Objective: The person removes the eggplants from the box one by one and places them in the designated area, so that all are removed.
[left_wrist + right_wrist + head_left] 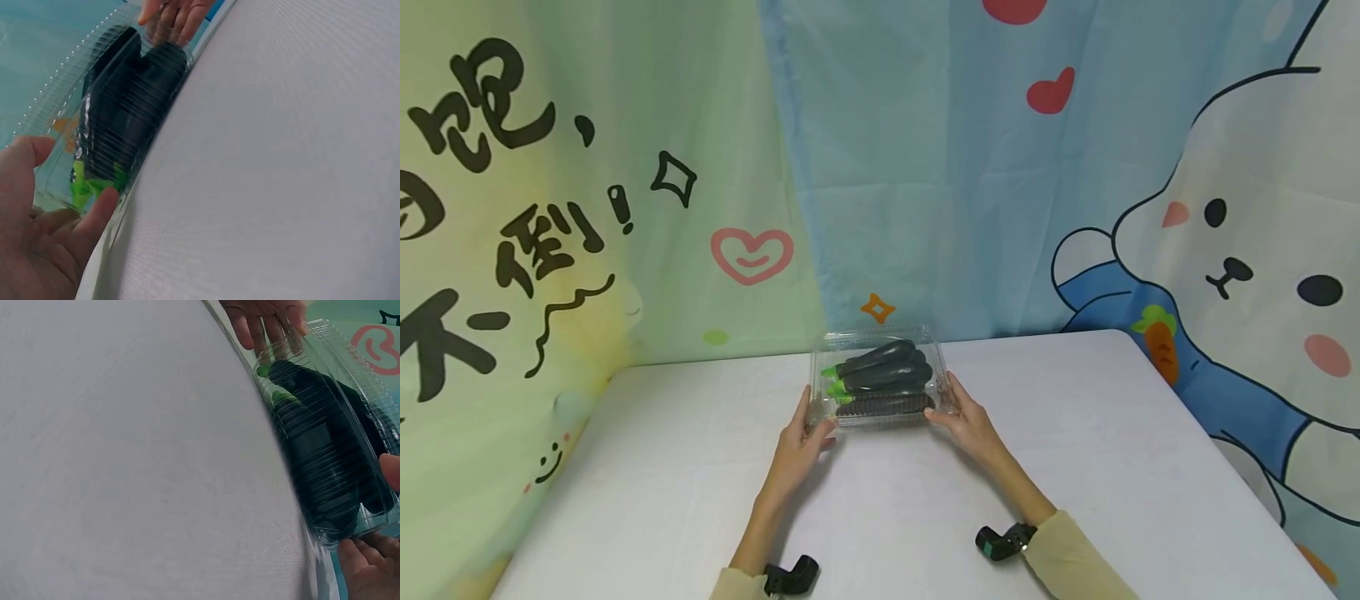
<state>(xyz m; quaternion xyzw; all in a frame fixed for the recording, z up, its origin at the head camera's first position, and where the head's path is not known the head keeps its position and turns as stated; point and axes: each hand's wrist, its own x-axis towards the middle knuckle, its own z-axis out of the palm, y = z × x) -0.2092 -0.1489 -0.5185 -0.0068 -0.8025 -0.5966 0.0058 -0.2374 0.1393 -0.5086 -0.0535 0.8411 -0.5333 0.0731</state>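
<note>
A clear plastic clamshell box [857, 337] with ribbed walls holds several dark eggplants [887, 377] with bright green stem ends. The left hand [801, 442] grips its left side, thumb at the near top edge and fingers under the lower part in the left wrist view. At the opposite end, the right hand [972, 429] holds the right side, its thumb on the near edge. In the right wrist view the fingers of the right hand [372, 565] reach beneath the box's lower corner. The lid lies over the eggplants, and the box overlaps the table's far edge.
A white-covered table [880, 508] spreads below the hands. Directly behind it hangs a printed curtain [887, 167] with hearts, lettering and a bear figure. A black wrist device [792, 575] is on the left wrist and another [1003, 542] on the right.
</note>
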